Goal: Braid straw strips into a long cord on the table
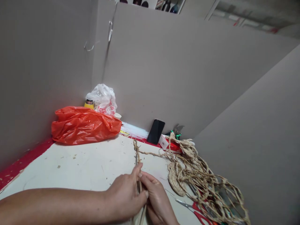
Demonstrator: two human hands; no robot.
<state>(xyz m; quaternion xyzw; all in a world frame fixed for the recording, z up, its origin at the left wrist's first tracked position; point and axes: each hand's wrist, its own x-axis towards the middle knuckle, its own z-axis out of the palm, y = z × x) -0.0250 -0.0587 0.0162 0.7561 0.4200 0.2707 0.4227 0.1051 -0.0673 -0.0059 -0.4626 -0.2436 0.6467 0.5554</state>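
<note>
Both hands meet low in the middle of the head view, over the white tabletop (93,165). My left hand (126,195) is closed, thumb and fingers pinching a tan straw-like cord (137,153). Just to its right, my right hand (156,193) is closed too, its thumb and fingertips on the same cord near the left fingers. The cord's frayed upper part sticks up past the fingertips, and pale strands hang below between the hands. A thin length runs right from the cord toward a tangled heap of braided cord (201,178). Parts of the fingers hide each other.
Red-handled scissors (195,211) lie partly under the heap. A black phone (156,131) leans near the grey wall. An orange plastic bag (85,126), a white plastic bag (104,98) and a yellow bottle (89,104) stand at the back left. Small scraps dot the table.
</note>
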